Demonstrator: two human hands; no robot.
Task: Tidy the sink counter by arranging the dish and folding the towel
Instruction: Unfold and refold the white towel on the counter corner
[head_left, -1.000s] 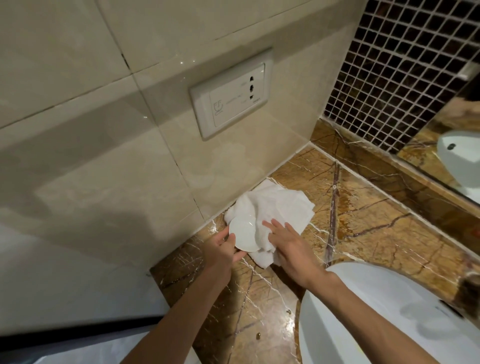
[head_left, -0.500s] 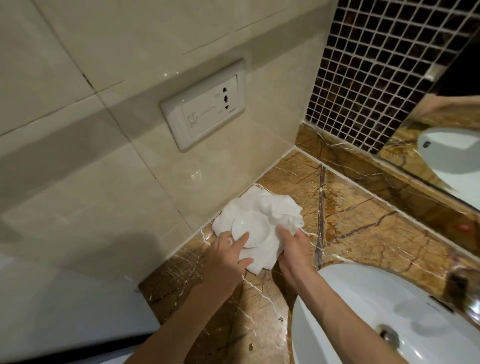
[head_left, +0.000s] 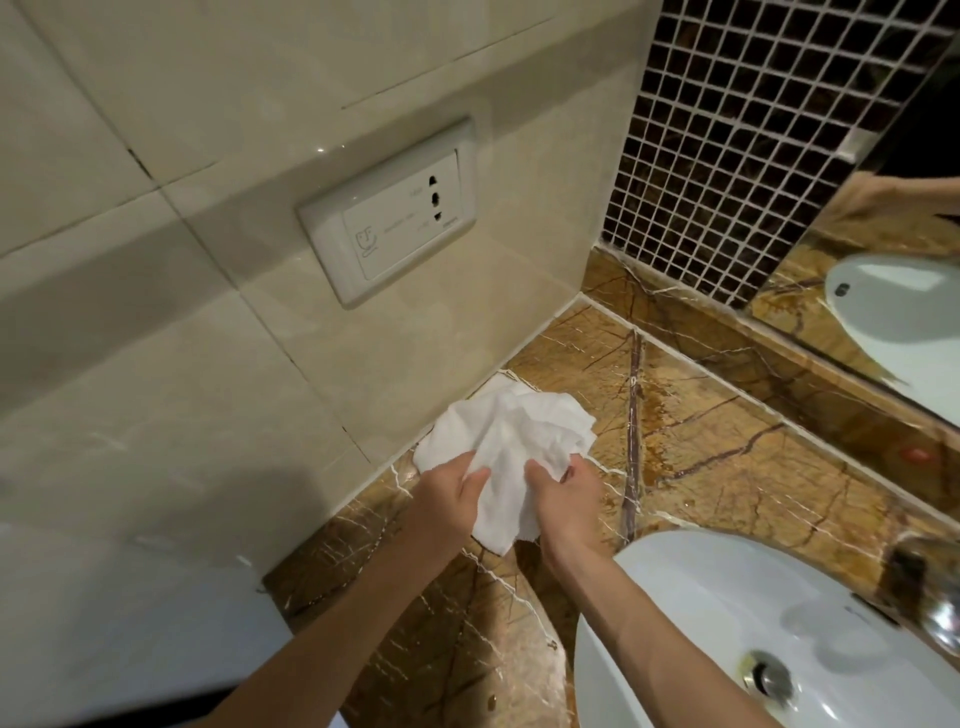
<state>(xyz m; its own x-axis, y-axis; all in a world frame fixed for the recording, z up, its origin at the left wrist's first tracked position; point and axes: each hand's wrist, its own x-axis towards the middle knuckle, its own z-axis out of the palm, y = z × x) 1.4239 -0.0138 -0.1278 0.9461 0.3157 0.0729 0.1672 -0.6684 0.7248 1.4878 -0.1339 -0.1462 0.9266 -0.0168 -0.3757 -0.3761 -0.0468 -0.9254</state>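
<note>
The counter (head_left: 753, 478) is brown marble with pale and dark veins, running from the near left toward the far right corner of the room. To the left stands a wall of large cream tiles carrying a white socket plate (head_left: 387, 210); at the far side a dark mosaic of small squares (head_left: 737, 145) meets a mirror (head_left: 883, 291) that reflects part of the basin. A white sink (head_left: 727, 613) sits at the near right, its metal drain (head_left: 769, 678) showing, with a chrome tap (head_left: 935, 597) at the right edge (blurred, so its shape is hard to read).

The white towel (head_left: 514, 441) lies bunched and crumpled against the foot of the left wall, its near end hanging between the two hands. The left hand (head_left: 447, 499) has its fingers curled closed on the towel's left edge. The right hand (head_left: 569, 499) is closed in a fist-like grip on the right side of the cloth. The dish cannot be made out here; whether it lies beneath the towel I cannot tell.
</note>
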